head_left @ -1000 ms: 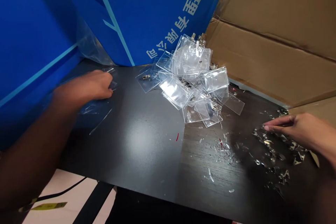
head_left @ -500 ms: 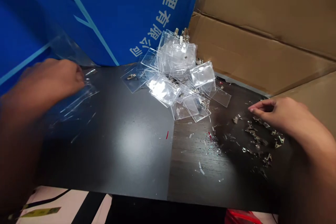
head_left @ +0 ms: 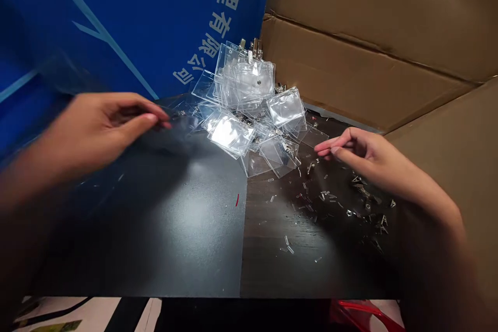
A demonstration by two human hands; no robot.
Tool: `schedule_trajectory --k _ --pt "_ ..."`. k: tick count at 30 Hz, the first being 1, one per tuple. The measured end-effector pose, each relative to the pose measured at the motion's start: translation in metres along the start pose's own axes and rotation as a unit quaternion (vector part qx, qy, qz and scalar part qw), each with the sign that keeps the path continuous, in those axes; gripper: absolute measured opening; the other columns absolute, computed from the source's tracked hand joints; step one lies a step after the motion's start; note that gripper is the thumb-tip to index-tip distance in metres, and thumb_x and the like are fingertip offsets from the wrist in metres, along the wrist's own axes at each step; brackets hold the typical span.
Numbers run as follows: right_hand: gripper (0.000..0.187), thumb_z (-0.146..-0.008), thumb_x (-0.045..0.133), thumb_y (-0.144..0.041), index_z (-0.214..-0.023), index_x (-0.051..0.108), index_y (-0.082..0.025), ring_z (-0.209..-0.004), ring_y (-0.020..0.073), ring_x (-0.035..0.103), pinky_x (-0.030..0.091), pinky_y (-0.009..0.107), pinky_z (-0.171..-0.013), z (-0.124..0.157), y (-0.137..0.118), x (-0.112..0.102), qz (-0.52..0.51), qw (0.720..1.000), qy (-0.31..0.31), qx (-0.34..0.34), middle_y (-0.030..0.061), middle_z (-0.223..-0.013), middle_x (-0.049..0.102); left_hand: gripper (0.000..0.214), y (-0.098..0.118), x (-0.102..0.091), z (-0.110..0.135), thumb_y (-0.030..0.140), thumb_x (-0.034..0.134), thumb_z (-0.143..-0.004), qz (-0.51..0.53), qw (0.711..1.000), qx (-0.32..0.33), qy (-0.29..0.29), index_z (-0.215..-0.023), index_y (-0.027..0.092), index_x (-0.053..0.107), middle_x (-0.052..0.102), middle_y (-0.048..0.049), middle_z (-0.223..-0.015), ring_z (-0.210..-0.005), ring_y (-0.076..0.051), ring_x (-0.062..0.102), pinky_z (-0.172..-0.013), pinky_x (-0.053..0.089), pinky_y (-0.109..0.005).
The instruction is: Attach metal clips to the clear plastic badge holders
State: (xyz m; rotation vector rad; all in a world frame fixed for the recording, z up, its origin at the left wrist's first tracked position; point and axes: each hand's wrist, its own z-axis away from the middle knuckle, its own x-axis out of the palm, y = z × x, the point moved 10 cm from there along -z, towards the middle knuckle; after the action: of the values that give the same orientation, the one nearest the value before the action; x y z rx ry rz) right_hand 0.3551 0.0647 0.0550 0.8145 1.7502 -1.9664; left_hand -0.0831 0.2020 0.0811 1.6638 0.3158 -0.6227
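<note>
My left hand [head_left: 120, 122] is over the left of the table, thumb and fingers pinched on a clear plastic badge holder [head_left: 177, 123] that is smeared by motion. My right hand [head_left: 356, 150] hovers right of the heap with its fingertips pressed together. Just below those fingertips hangs a small metal badge clip [head_left: 310, 167], apparently by its clear strap. Several loose metal clips [head_left: 363, 189] lie on the table under and beyond the right hand. Between the hands rises a heap of clear badge holders [head_left: 249, 83], some with metal clips attached.
Small clear plastic bits [head_left: 288, 245] and a thin red scrap [head_left: 237, 200] lie on the dark table [head_left: 187, 254]. A blue panel [head_left: 128, 15] with white characters stands behind on the left, brown cardboard [head_left: 369, 15] on the right. Something red [head_left: 361, 314] shows below the table edge.
My left hand has moved right with a badge holder in its fingers. My right hand has come left from the loose clips, the clip moving along with it. The view has shifted slightly.
</note>
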Motion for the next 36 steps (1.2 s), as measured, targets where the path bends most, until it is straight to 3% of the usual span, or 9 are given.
schedule_trajectory --k 3,5,10,14,18,21,26,32,36 --pt "0.022 -0.097 0.077 -0.042 -0.091 0.064 -0.025 -0.094 0.024 0.08 0.063 0.041 -0.085 0.002 -0.018 0.044 -0.132 0.988 -0.065 -0.04 0.0127 -0.106 0.086 0.01 0.02 0.081 0.015 0.023 0.076 -0.098 0.205 0.97 0.031 -0.124 -0.097 0.014 0.073 0.074 -0.0054 -0.089 -0.082 -0.018 0.069 -0.082 0.053 -0.033" --pt "0.018 -0.099 0.076 -0.037 -0.094 0.065 -0.024 -0.086 0.0206 0.078 0.064 0.038 -0.081 0.006 -0.027 0.071 -0.201 0.975 -0.076 -0.049 0.008 -0.094 0.083 0.018 0.023 0.116 0.031 0.025 0.08 -0.094 0.328 0.929 0.006 -0.171 -0.104 0.018 0.067 0.07 -0.0037 -0.086 -0.076 -0.017 0.065 -0.073 0.052 -0.032" --pt "0.018 -0.103 0.075 -0.037 -0.108 0.069 -0.021 -0.07 0.0141 0.075 0.061 0.03 -0.066 0.025 -0.04 0.142 -0.32 0.935 -0.152 -0.028 0.0009 -0.087 0.075 0.057 0.013 0.161 0.066 0.011 0.079 -0.08 0.429 0.87 -0.078 -0.232 -0.131 0.023 0.058 0.057 0.0036 -0.089 -0.077 -0.012 0.052 -0.068 0.044 -0.026" --pt "0.034 -0.099 0.084 -0.041 -0.121 0.067 -0.022 -0.061 0.0116 0.073 0.06 0.028 -0.06 0.039 -0.043 0.173 -0.382 0.902 -0.202 0.009 0.0036 -0.098 0.084 0.078 0.018 0.173 0.076 0.017 0.088 -0.085 0.415 0.867 -0.029 -0.276 -0.15 0.031 0.048 0.049 0.0039 -0.099 -0.081 -0.011 0.046 -0.072 0.045 -0.026" --pt "0.033 -0.093 0.093 -0.045 -0.104 0.073 -0.022 -0.067 0.0142 0.077 0.066 0.031 -0.07 0.045 -0.04 0.181 -0.41 0.888 -0.207 0.033 0.0067 -0.096 0.088 0.068 0.017 0.18 0.08 0.02 0.082 -0.091 0.414 0.864 -0.014 -0.286 -0.149 0.032 0.05 0.047 0.0026 -0.101 -0.084 -0.012 0.048 -0.078 0.049 -0.028" --pt "0.028 -0.09 0.097 -0.044 -0.098 0.082 -0.021 -0.07 0.0149 0.079 0.067 0.031 -0.073 0.045 -0.036 0.181 -0.408 0.892 -0.191 0.038 0.0071 -0.097 0.089 0.069 0.014 0.183 0.084 0.021 0.073 -0.093 0.403 0.87 -0.022 -0.281 -0.157 0.035 0.052 0.054 -0.0036 -0.121 -0.107 -0.019 0.059 -0.095 0.055 -0.037" --pt "0.028 -0.091 0.095 -0.046 -0.107 0.091 -0.024 -0.08 0.0159 0.082 0.07 0.033 -0.08 0.045 -0.036 0.181 -0.415 0.891 -0.184 0.031 0.0075 -0.104 0.091 0.052 0.008 0.184 0.089 0.025 0.063 -0.101 0.394 0.875 -0.042 -0.279 -0.152 0.036 0.061 0.051 -0.0082 -0.162 -0.145 -0.03 0.057 -0.118 0.051 -0.05" --pt "0.027 -0.085 0.102 -0.041 -0.1 0.089 -0.024 -0.077 0.0155 0.083 0.071 0.032 -0.078 0.047 -0.031 0.184 -0.457 0.864 -0.195 0.078 0.006 -0.097 0.091 0.041 0.017 0.179 0.088 0.021 0.067 -0.104 0.38 0.88 0.0 -0.285 -0.143 0.03 0.062 0.06 -0.01 -0.155 -0.132 -0.026 0.07 -0.11 0.056 -0.042" --pt "0.029 -0.085 0.102 -0.042 -0.099 0.087 -0.022 -0.073 0.0158 0.081 0.065 0.026 -0.063 0.051 -0.035 0.182 -0.438 0.87 -0.21 0.082 0.007 -0.094 0.089 0.04 0.016 0.174 0.082 0.023 0.074 -0.103 0.352 0.901 0.014 -0.252 -0.142 0.025 0.063 0.064 -0.0125 -0.144 -0.112 -0.022 0.073 -0.097 0.06 -0.037"
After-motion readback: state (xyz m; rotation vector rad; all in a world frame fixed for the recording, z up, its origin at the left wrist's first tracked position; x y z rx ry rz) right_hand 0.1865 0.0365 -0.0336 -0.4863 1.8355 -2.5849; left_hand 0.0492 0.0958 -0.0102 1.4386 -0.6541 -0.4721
